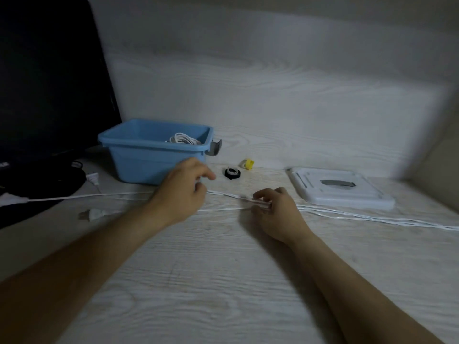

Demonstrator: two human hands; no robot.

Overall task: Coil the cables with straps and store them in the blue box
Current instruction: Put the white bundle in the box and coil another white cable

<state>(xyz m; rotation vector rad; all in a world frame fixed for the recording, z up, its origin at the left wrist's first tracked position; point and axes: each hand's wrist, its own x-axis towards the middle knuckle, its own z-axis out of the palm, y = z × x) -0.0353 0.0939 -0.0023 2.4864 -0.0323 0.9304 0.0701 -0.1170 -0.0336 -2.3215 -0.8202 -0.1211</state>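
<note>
Several strands of white cable point(347, 216) run left to right across our worktop point(223, 281), their long axis almost level and dipping toward the near right edge. Our right hand point(275, 214) pinches the strands together near the middle, its grip closed on them. Our left hand point(182, 189) has its fingers curled over the cable just left of that; whether it actually holds the cable we cannot tell. Far left, the blue box point(154, 155) holds one white coil point(182, 139). A black strap roll point(232, 173) lies just right of the box.
</note>
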